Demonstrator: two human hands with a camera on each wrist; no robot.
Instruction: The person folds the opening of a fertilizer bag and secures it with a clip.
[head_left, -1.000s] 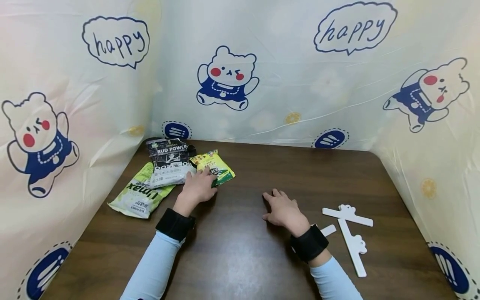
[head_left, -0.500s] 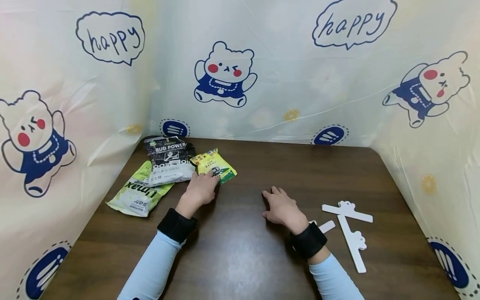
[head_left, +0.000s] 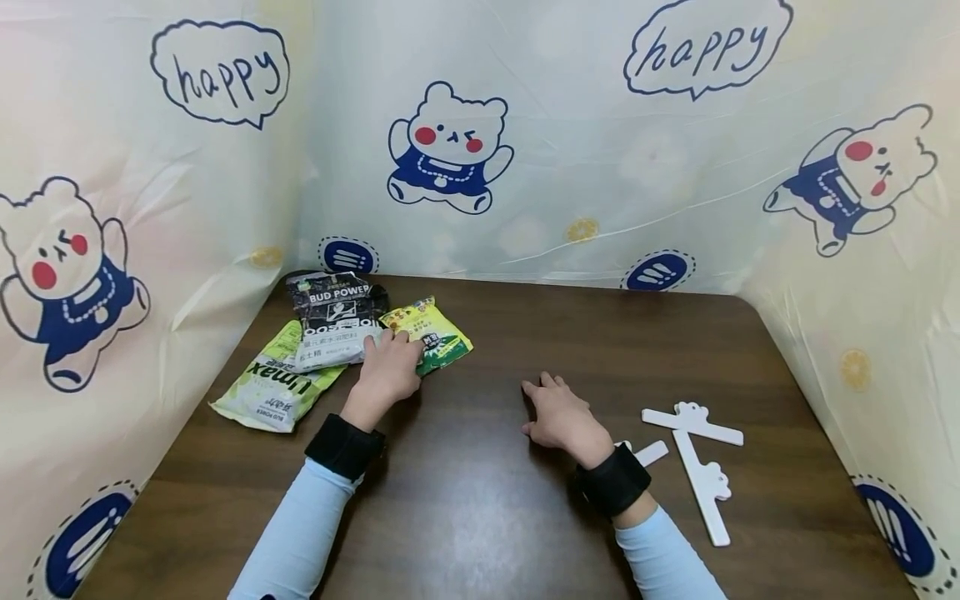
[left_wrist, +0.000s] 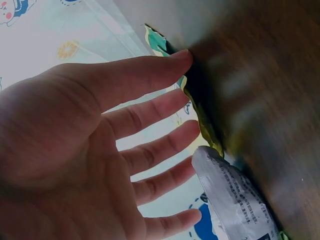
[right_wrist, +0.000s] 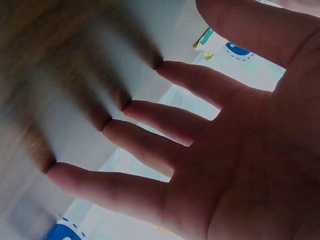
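Observation:
My left hand reaches over the near edges of the packets, its fingers spread and nearly straight, holding nothing. Its fingertips overlap the silver lower part of the black "BUD POWER" bag and the edge of the small yellow-and-green packet. In the left wrist view, the silver bag end lies right by the fingertips. A green "Umax" bag lies partly under the black bag. My right hand rests with spread fingertips on the brown table, also holding nothing.
Two white flat strips with wavy bumps, an upper strip and a lower strip, lie right of my right hand. Another white strip is partly hidden behind that wrist. A printed curtain encloses the table's back and sides.
My left hand has shifted slightly left, from the yellow packet toward the silver end of the black bag. The right hand stays in place. The head view has tilted slightly.

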